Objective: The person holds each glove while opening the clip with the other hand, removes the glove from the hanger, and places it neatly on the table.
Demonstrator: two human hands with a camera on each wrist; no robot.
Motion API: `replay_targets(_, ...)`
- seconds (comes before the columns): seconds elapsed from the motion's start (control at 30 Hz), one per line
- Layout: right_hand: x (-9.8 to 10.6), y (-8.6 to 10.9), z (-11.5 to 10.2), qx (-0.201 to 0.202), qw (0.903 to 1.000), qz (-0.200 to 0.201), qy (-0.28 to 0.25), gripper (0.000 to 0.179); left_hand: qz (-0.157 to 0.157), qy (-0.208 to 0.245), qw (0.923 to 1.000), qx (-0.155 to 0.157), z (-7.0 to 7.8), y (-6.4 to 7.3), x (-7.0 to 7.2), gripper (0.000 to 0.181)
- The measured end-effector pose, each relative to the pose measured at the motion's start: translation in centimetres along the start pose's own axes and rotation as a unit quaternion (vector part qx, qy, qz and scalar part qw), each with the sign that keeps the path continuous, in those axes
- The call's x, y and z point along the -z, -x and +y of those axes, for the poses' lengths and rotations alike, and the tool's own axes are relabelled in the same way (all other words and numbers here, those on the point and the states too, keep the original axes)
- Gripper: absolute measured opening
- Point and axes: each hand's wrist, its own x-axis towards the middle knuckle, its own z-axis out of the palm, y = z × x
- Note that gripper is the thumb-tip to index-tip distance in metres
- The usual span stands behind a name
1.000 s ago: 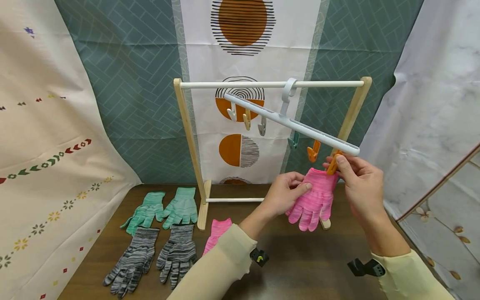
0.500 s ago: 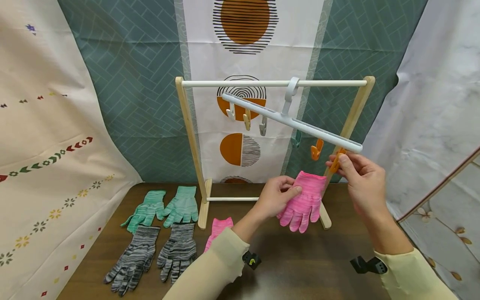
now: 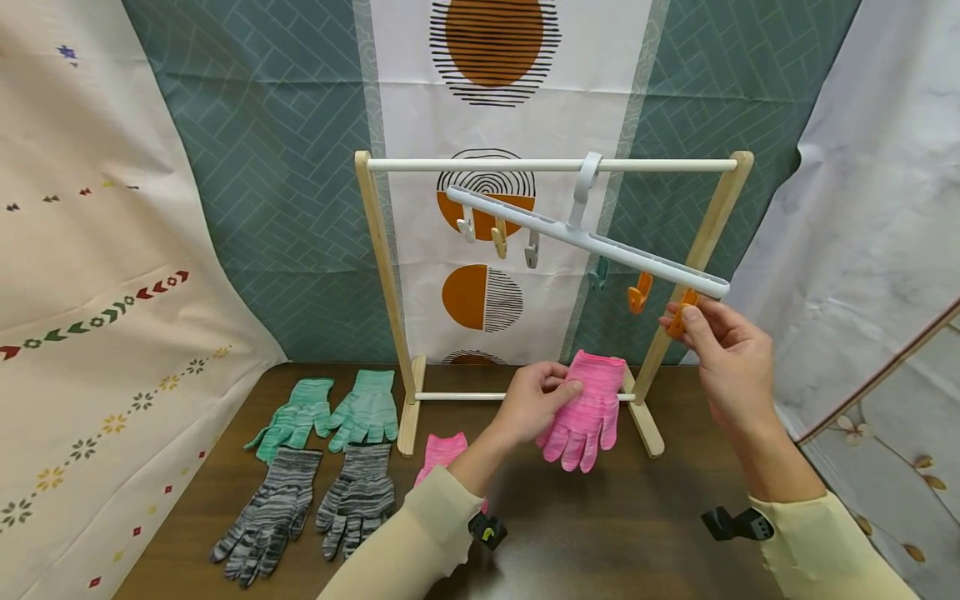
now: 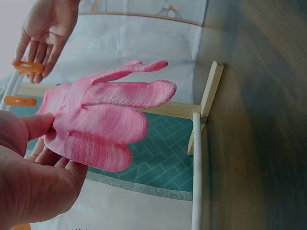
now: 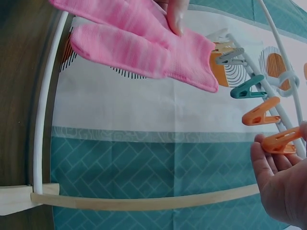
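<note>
My left hand (image 3: 534, 403) pinches a pink knit glove (image 3: 587, 414) between thumb and fingers near its cuff, fingers of the glove hanging down. In the left wrist view the pink glove (image 4: 103, 120) is apart from the clips. My right hand (image 3: 723, 354) pinches the outermost orange clip (image 3: 683, 313) at the low right end of a white clip hanger (image 3: 588, 239). The right wrist view shows that orange clip (image 5: 282, 142) between thumb and fingers. A second orange clip (image 3: 640, 292) hangs beside it.
The hanger hooks over the white bar (image 3: 480, 165) of a wooden rack and tilts down to the right. On the brown table (image 3: 585, 533) at left lie green gloves (image 3: 367, 408), grey striped gloves (image 3: 273, 508) and another pink glove (image 3: 442, 452), partly behind the left arm.
The pink glove has come away from the outermost orange clip, moving left and slightly down in my left hand. My right hand stays on the clip, and the hanger's right end has risen slightly.
</note>
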Motion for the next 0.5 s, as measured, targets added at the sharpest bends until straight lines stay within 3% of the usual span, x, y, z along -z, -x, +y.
replay_targets(0.27, 0.1, -0.1, 0.2, 0.007, 0.9998, 0.016, -0.012, 0.036, 0.017, 0.043, 0.9985, 0.029, -1.1, 1.2, 0.9, 0.020)
replay_targets(0.5, 0.2, -0.1, 0.4, 0.014, 0.9992, 0.033, -0.017, 0.034, 0.022, 0.057, 0.9950, 0.079, -2.3, 2.3, 1.8, 0.018)
